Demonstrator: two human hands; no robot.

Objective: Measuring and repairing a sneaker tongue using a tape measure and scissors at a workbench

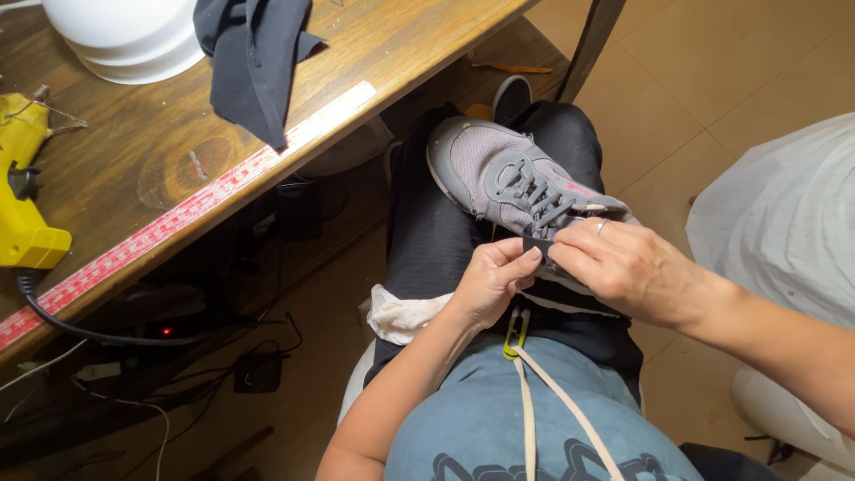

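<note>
I see the left hand (pixel 488 283) with its fingers curled in, pinching a small dark piece (pixel 537 245) at the tongue of a grey shoe (pixel 508 178). The right hand (pixel 623 267) is also closed, its fingertips pressed on the same dark piece from the other side, and it has a ring on one finger. Both hands meet at the top end of the laces (pixel 534 198).

The shoe lies on the lap, on the black trousers (pixel 436 240). Its long axis goes from the hands toward the upper left, and the toe points away from the body, to the wooden table (pixel 134 142). The heel end is covered by the right hand, so I cannot tell how it sits. A white cloth (pixel 403 316) lies on the thigh just below the left wrist.

On the table edge there is a red and white measuring tape (pixel 178 218). A yellow glue gun (pixel 22 187) rests at the left, and a dark cloth (pixel 254 58) hangs over the edge beside a white bowl (pixel 129 36). I cannot see what is inside the bowl
</note>
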